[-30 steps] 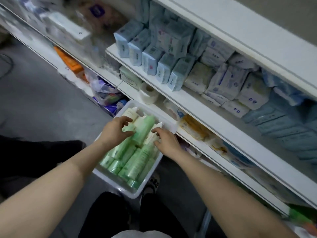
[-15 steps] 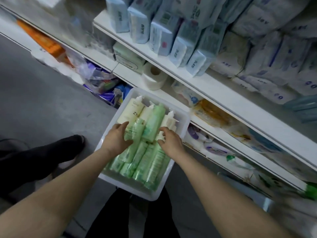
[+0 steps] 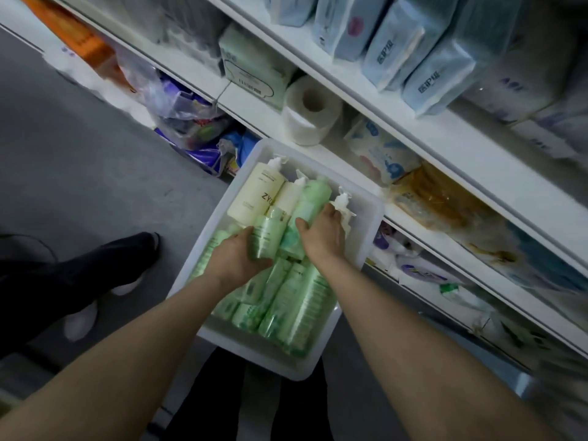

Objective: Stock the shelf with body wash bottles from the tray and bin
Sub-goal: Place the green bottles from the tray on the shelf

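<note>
Hands grasp tray (image 3: 366, 246) bottles: left hand (image 3: 237, 257) a green bottle (image 3: 270, 232), right hand (image 3: 323, 237) seemingly a taller green one (image 3: 307, 205)

The cream pump bottle (image 3: 256, 198) in the tray is showing the letters "ZY", the rest being hidden. Print on the blue packs (image 3: 389, 49) and other bottles is staying too blurred to read.
</note>
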Demonstrator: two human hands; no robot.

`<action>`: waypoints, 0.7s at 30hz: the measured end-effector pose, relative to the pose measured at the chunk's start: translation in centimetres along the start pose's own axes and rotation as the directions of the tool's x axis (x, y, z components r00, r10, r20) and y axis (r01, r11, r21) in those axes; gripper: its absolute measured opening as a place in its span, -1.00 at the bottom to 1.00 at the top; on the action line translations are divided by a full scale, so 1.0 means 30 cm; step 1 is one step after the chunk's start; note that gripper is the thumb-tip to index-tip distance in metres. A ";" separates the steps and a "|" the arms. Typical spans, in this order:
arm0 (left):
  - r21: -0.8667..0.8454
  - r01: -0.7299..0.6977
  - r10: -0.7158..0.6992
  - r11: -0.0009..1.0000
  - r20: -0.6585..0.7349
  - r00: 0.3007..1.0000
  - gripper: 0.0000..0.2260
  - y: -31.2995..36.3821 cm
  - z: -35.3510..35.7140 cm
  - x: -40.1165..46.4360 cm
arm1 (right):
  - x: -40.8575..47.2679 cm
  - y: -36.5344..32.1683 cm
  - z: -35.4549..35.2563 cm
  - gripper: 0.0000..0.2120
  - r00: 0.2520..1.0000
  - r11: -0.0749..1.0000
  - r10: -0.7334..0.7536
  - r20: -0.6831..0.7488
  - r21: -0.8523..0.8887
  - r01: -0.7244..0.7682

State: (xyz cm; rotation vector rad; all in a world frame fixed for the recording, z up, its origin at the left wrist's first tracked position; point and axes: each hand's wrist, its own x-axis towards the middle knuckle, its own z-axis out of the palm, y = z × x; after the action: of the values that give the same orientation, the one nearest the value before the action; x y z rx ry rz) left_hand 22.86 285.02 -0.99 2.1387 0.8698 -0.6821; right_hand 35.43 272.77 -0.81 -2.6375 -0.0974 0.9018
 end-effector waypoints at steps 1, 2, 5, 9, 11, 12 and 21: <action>0.007 0.002 -0.002 1.000 -0.003 1.000 -0.25 0.005 -0.004 -0.002 | -0.004 -0.004 0.004 -0.39 1.000 1.000 0.000 -0.003 -0.009 0.000; 0.000 0.005 -0.005 1.000 -0.006 1.000 -0.28 0.008 -0.007 -0.006 | -0.011 -0.006 0.004 -0.39 1.000 1.000 0.001 -0.001 -0.012 -0.001; -0.110 0.030 -0.031 0.993 -0.004 1.000 -0.29 0.011 -0.015 -0.024 | -0.036 -0.010 -0.012 -0.50 0.999 0.999 -0.046 0.005 0.006 0.046; -0.237 0.030 -0.037 0.971 -0.027 0.999 -0.29 0.056 -0.048 -0.071 | -0.097 -0.046 -0.050 -0.57 0.975 0.972 -0.149 0.167 0.206 0.113; -0.275 -0.011 -0.012 0.961 -0.082 0.997 -0.29 0.098 -0.078 -0.106 | -0.138 -0.080 -0.079 -0.38 0.953 0.941 -0.144 0.268 0.336 0.048; -0.288 -0.042 0.008 0.957 -0.119 0.993 -0.27 0.116 -0.094 -0.122 | -0.152 -0.093 -0.093 -0.29 0.948 0.921 -0.143 0.285 0.390 0.021; -0.748 -0.035 0.195 0.663 0.127 0.972 -0.52 0.175 -0.304 -0.281 | -0.249 -0.156 -0.331 -0.41 0.922 0.697 -0.193 0.336 0.708 -0.112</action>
State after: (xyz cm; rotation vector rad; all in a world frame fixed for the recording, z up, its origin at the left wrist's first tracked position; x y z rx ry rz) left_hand 23.26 286.24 12.44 1.3339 0.7201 -0.3594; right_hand 35.73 272.82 12.46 -1.6934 0.0897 1.1479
